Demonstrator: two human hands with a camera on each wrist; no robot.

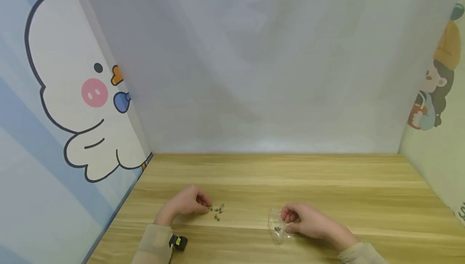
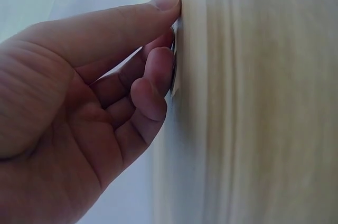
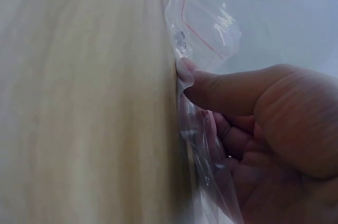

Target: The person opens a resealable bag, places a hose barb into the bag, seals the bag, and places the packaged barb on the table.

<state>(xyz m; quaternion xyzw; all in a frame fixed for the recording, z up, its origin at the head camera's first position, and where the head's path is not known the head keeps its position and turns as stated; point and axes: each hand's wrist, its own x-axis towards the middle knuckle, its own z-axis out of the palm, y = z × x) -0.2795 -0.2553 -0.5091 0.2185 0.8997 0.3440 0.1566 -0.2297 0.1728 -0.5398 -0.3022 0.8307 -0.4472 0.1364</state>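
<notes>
I have the left hand (image 1: 187, 201) low and left of centre in the head view, at the left edge of a loose cluster of small metal parts (image 1: 220, 211) on the wooden surface (image 1: 232, 175). Its fingers are bent and narrow; I can't tell whether they pinch a part. Lower right of centre, my right hand (image 1: 306, 219) holds a clear plastic bag (image 1: 274, 221) between thumb and fingers, with a bit of metal (image 1: 277, 228) showing within its outline.
</notes>
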